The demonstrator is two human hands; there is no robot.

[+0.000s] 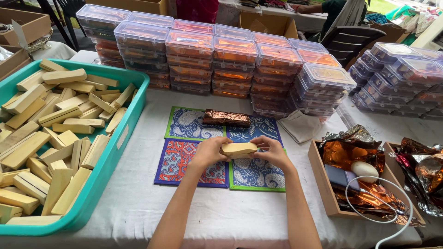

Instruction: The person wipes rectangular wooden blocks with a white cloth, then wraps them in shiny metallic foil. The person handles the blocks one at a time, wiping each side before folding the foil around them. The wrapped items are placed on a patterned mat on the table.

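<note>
While over the patterned cloth mats (194, 159), left hand (210, 151) and right hand (272, 151) together clasp one pale yellow rectangular bar (238, 148).

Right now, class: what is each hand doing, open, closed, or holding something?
Left hand: closed on one end of the pale wooden block.
Right hand: closed on the block's other end.
</note>
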